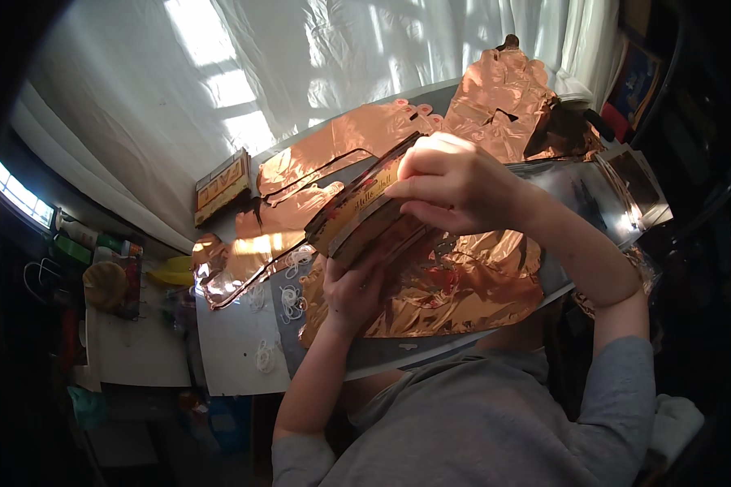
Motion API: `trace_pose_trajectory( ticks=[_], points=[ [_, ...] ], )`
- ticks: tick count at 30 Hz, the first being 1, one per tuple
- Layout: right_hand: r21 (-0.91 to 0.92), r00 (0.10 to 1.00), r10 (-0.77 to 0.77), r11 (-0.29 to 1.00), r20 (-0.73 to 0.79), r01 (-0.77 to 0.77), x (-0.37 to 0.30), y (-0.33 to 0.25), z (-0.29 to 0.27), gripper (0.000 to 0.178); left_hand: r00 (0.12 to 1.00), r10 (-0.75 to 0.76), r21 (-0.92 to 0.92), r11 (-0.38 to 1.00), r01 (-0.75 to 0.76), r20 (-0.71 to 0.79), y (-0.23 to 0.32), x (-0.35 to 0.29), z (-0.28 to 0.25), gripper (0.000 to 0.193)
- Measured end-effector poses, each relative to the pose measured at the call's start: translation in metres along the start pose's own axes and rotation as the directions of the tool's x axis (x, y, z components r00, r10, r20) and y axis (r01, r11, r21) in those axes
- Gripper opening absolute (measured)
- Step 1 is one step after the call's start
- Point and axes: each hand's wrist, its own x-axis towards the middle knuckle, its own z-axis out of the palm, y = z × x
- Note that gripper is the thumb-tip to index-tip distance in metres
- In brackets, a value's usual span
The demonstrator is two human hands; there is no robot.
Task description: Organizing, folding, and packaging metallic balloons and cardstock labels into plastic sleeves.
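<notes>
A thick, tilted stack of printed autumn-coloured cards (357, 213) is held up above the table. My left hand (353, 294) grips it from beneath, its fingers partly hidden behind the stack. At the upper right end, my right hand (459, 185) is closed, fingers and thumb pinched against the stack's edge; what exactly the fingertips hold is hidden. Directly below both hands lies a crinkled copper foil balloon (463, 304), uninflated. To the left of my left hand are loose coils of white string (292, 302).
More flat copper foil balloons (341, 138) spread toward the back, one (499, 97) at the far right. A similar printed stack (223, 188) stands at the back left. White curtains (300, 49) hang behind the table (235, 341). Clear plastic packaging (573, 199) lies by my right forearm.
</notes>
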Motion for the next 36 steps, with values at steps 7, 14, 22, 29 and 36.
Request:
trace_pose_trajectory(
  ticks=[7,14,22,29,36],
  points=[
    [-0.230,0.990,-0.002,0.973,-0.138,-0.030,-0.021,-0.018,0.022,0.032,0.999,0.037,-0.037,0.999,-0.036,0.035,-0.003,-0.005,-0.001,0.042],
    [-0.395,0.976,-0.099,0.919,-0.192,0.015,-0.026,-0.024,0.030,0.030,0.998,0.043,-0.121,0.992,-0.036,0.049,0.001,0.000,0.000,0.040],
    [-0.442,0.982,-0.128,0.896,-0.140,0.054,-0.025,-0.027,0.028,0.029,0.998,0.021,-0.094,0.995,-0.016,0.061,-0.004,-0.005,0.001,0.043],
    [-0.236,0.991,0.112,0.964,-0.070,-0.126,-0.011,-0.029,0.021,0.019,0.999,0.000,-0.119,0.993,0.006,0.046,-0.007,-0.008,0.002,0.044],
    [0.082,0.933,0.284,0.948,0.224,-0.308,0.003,-0.021,0.003,0.018,0.998,0.059,-0.036,0.998,-0.059,0.003,-0.007,-0.006,0.002,0.037]
  ],
)
